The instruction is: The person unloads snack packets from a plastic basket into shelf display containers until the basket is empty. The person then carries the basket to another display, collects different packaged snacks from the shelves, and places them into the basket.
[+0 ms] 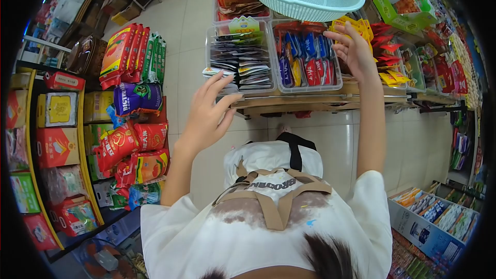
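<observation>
Left hand (206, 113), fingers spread, at the near-left corner of the left clear bin (208, 49) of upright packets, fingertips at the white packets (217, 74), contact hard to confirm. Right hand (356, 54) raised, fingers loosely apart, near the yellow packets (365, 30) by the right clear bin (310, 90) of blue and red packets. Both bins side by side on the wooden tabletop (305, 102), light-blue perforated basket (330, 1) beyond them.
</observation>
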Demonstrator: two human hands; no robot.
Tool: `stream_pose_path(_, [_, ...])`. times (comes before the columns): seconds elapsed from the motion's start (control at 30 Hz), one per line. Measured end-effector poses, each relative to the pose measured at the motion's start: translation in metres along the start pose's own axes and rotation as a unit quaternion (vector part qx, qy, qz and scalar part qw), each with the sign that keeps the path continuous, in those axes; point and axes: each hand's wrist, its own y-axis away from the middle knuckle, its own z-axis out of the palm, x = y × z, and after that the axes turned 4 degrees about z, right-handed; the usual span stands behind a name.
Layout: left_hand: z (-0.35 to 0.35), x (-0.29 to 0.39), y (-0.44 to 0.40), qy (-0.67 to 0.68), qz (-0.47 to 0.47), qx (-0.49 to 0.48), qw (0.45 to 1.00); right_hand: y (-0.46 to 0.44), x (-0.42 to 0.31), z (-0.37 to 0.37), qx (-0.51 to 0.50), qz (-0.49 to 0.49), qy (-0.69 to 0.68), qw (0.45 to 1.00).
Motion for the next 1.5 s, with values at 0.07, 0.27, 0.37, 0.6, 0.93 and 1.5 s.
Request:
stream_pose_path(0.07, [-0.001,-0.001,0.015,0.009,-0.028,0.011,1.0,-0.023,-0.003,-0.009,-0.007,0.024,-0.039,0.999])
stream_pose_path(0.27, [0.004,-0.003,0.058,0.041,-0.133,0.048,0.989,-0.061,-0.019,-0.014,0.072,0.05,-0.073,0.993])
stream_pose_path(0.37, [0.004,0.0,0.068,0.056,-0.166,0.059,0.983,-0.076,-0.019,-0.018,0.118,-0.012,-0.055,0.991])
stream_pose_path(0.6, [0.0,0.004,0.071,0.06,-0.169,0.067,0.981,-0.065,-0.029,-0.016,0.2,-0.095,-0.215,0.951])
stream_pose_path(0.93, [0.001,-0.002,0.065,0.081,-0.156,0.056,0.983,0.064,-0.026,-0.055,0.269,-0.183,-0.175,0.929])
stream_pose_path(1.5, [-0.005,-0.048,0.018,0.042,-0.053,0.104,0.992,0.294,0.113,-0.068,0.494,-0.118,-0.22,0.833])
